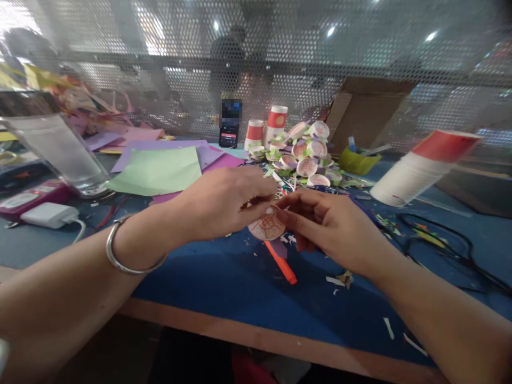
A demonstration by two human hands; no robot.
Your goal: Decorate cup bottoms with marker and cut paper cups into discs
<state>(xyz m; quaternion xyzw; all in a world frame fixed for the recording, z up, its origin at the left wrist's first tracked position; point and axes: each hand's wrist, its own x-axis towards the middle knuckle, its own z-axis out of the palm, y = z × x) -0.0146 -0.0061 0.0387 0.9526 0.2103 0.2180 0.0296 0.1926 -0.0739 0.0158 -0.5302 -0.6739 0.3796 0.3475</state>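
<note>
Between my hands is a small round paper disc [267, 226] with orange-red lines drawn on it, looking like a cut paper-cup bottom. My left hand [228, 200] is closed on its upper left side, fingers bent over the top. With thumb and forefinger, my right hand [328, 226] pinches its right edge. Beneath the disc an orange marker [283, 264] lies on the blue table, a purple paper scrap [279, 248] beside it. Just beyond my hands rises a heap of similar decorated discs [307, 166] with green and purple bits attached.
Green paper [160, 170] and purple sheets lie at left, near a glass of water [60, 154] and a white charger [50, 214]. A phone [230, 124] stands at the back. Stacked paper cups [420, 170] lean at right, beyond black cables [440, 240]. Paper scraps litter the table.
</note>
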